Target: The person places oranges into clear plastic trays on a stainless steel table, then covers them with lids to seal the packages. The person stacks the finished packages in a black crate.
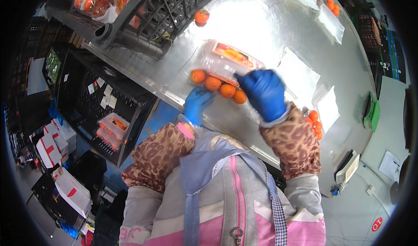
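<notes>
A clear plastic clamshell box (211,63) with an orange-and-red label lies on the metal table before me. A row of several orange persimmons (227,90) sits along its near side. My right hand (264,93), blue-gloved, is closed at the right end of the box, its fingertips at the lid's edge. My left hand (198,104), in a lighter blue glove, rests by the near left persimmons with its fingers stretched along the box's near edge. A single loose persimmon (201,16) lies farther back.
A black crate (165,19) stands tilted at the back left, near packed fruit boxes (93,2). White sheets (298,74) and bagged persimmons (314,124) lie to the right. Below the table's left edge, a black bin (82,98) holds a filled clamshell (113,130).
</notes>
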`<state>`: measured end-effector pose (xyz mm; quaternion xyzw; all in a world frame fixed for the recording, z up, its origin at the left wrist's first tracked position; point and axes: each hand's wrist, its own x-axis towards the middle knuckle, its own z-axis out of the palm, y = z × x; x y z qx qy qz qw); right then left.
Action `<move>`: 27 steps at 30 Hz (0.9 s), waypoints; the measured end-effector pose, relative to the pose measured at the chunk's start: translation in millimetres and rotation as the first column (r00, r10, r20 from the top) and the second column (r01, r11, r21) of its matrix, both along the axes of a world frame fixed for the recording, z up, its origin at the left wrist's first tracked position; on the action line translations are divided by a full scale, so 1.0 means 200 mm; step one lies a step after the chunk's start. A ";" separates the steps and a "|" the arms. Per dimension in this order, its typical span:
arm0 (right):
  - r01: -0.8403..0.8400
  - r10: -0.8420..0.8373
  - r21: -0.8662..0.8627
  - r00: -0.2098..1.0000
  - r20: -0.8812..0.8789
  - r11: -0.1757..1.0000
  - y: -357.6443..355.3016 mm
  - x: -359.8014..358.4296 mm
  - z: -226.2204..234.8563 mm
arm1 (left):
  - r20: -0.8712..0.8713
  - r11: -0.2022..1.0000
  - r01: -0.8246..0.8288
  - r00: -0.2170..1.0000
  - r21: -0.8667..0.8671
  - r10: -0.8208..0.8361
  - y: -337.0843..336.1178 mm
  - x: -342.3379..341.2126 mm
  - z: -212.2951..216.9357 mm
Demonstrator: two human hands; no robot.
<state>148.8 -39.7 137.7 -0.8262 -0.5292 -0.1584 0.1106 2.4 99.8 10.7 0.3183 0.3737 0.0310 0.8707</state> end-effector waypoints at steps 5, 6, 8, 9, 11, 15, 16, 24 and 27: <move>0.031 -0.028 -0.082 0.999 0.036 0.996 0.04 -0.29 -0.27 | 0.098 0.986 0.162 0.982 0.029 -0.164 0.07 -0.03 0.02; 0.058 -0.056 -0.096 0.998 0.020 0.994 0.05 -0.31 -0.30 | 0.113 0.980 0.197 0.973 0.033 -0.200 0.09 -0.03 0.02; 0.081 -0.082 -0.178 0.997 0.005 0.981 0.05 -0.35 -0.35 | 0.101 0.994 0.108 0.989 -0.011 -0.107 0.09 -0.03 0.04; 0.090 -0.088 -0.212 0.996 0.019 0.973 0.05 -0.36 -0.37 | 0.081 0.996 0.080 0.994 -0.046 -0.076 0.10 -0.02 0.05; 0.080 -0.075 -0.232 0.997 0.030 0.969 0.05 -0.38 -0.40 | -0.009 0.998 0.048 0.999 -0.033 -0.048 0.09 0.01 0.05; 0.011 -0.020 -0.303 0.999 -0.025 0.953 0.06 -0.40 -0.47 | -0.110 0.999 0.033 0.994 0.028 -0.029 0.08 0.06 0.04; -0.006 -0.013 -0.352 0.999 -0.051 0.936 0.06 -0.41 -0.47 | -0.126 0.998 0.036 0.992 0.049 -0.029 0.08 0.08 0.03; 0.097 -0.256 -0.280 0.744 -0.617 0.955 -0.02 -0.62 -0.51 | -0.187 0.992 -0.071 0.978 0.103 0.089 0.05 0.14 0.00; 0.245 0.011 0.074 0.250 -0.968 0.967 -0.02 -0.62 -0.68 | -0.194 0.985 -0.095 0.973 0.143 0.122 0.03 0.15 0.00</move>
